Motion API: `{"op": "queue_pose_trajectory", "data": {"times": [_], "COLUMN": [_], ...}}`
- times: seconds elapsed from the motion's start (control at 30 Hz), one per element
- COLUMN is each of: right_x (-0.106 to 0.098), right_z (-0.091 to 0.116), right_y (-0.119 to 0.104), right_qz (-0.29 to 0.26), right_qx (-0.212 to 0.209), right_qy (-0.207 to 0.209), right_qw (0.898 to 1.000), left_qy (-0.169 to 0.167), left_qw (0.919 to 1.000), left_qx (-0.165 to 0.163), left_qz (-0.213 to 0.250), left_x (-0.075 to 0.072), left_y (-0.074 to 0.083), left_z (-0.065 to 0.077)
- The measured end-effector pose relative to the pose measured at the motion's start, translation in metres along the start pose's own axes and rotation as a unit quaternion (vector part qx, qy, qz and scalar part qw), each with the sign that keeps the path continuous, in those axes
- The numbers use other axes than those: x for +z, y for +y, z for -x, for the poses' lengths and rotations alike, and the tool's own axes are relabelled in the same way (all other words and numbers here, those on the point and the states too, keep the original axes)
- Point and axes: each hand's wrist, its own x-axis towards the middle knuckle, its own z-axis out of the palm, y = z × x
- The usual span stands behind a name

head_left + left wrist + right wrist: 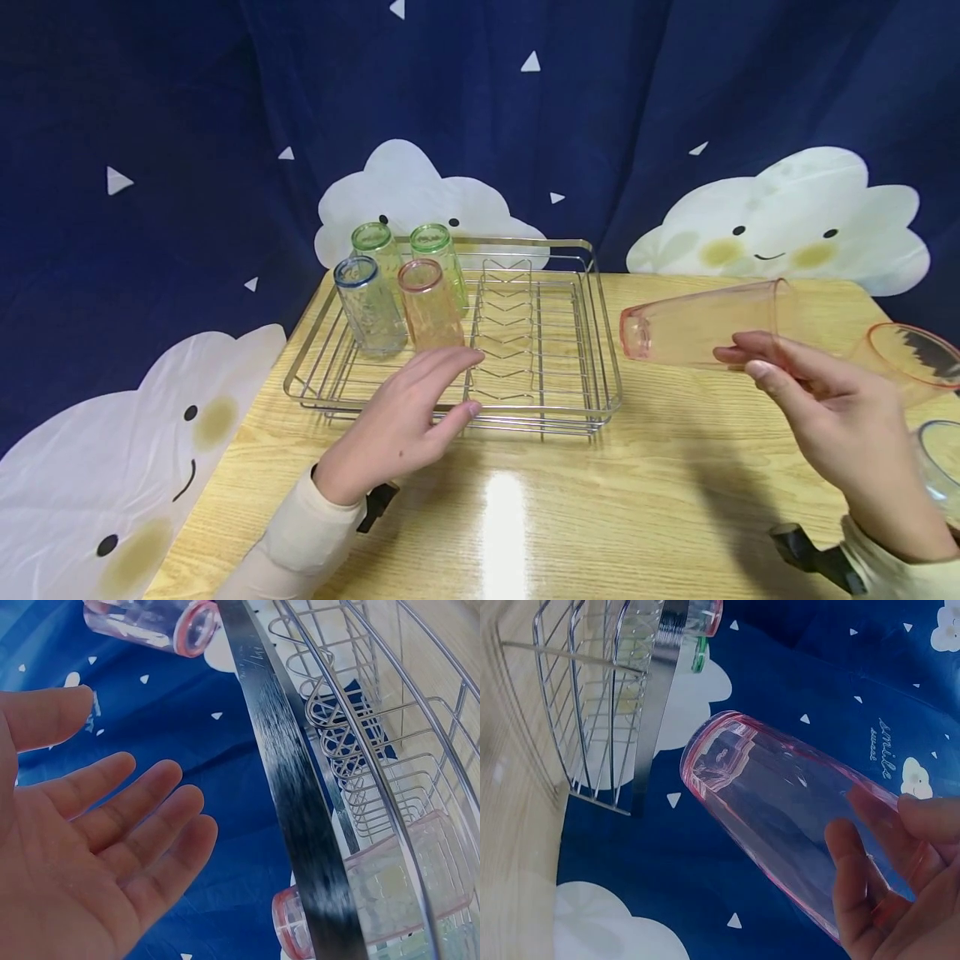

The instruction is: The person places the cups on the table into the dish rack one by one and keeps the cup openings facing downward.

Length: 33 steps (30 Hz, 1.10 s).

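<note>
My right hand (pixel 847 417) pinches a pink tumbler (pixel 697 325) near its wide mouth. The tumbler lies nearly level in the air right of the rack, its thick base pointing left; the right wrist view shows fingers and thumb on its wall (pixel 780 802). Over the near rail of the wire dish rack (pixel 543 410) is my left hand (pixel 405 417), holding nothing, its fingers relaxed and thumb apart. Beyond it a second pink tumbler (pixel 431 308) stands upside down in the rack's left half, beside a blue-rimmed one (pixel 371 312) and two green ones (pixel 377 242) (pixel 442 258).
At the table's right edge stand an orange-pink tumbler (pixel 888 358) and a blue-rimmed clear glass (pixel 933 479), both cut off by the frame. Wire dividers (pixel 506 333) run through the rack's middle. A dark blue curtain (pixel 585 108) with clouds hangs behind the wooden table (pixel 600 517).
</note>
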Motion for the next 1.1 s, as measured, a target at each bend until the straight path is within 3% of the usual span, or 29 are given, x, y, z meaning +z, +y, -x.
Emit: {"op": "queue_pose_trajectory", "data": {"times": [0.4, 0.57, 0.77, 1.0, 1.1], "right_x": [0.003, 0.005, 0.008, 0.011, 0.011], "right_z": [0.005, 0.006, 0.005, 0.003, 0.003], "right_y": [-0.005, -0.005, -0.003, -0.006, -0.006], "right_qz": [-0.029, -0.094, -0.174, -0.157, -0.182], "right_qx": [0.008, 0.011, 0.013, 0.049, 0.060], "right_qy": [-0.017, -0.036, -0.070, -0.087, -0.087], "right_qw": [0.999, 0.995, 0.982, 0.982, 0.978], "left_qy": [-0.001, 0.001, 0.001, 0.000, -0.002], "left_qw": [1.0000, 1.0000, 1.0000, 1.0000, 1.0000], "left_qx": [0.002, 0.001, 0.003, 0.005, 0.005], "left_qz": [0.001, 0.006, 0.004, 0.001, 0.003], "left_x": [0.002, 0.002, 0.003, 0.003, 0.003], "left_y": [0.003, 0.003, 0.003, 0.003, 0.003], "left_z": [0.000, -0.001, -0.001, -0.003, -0.003]}}
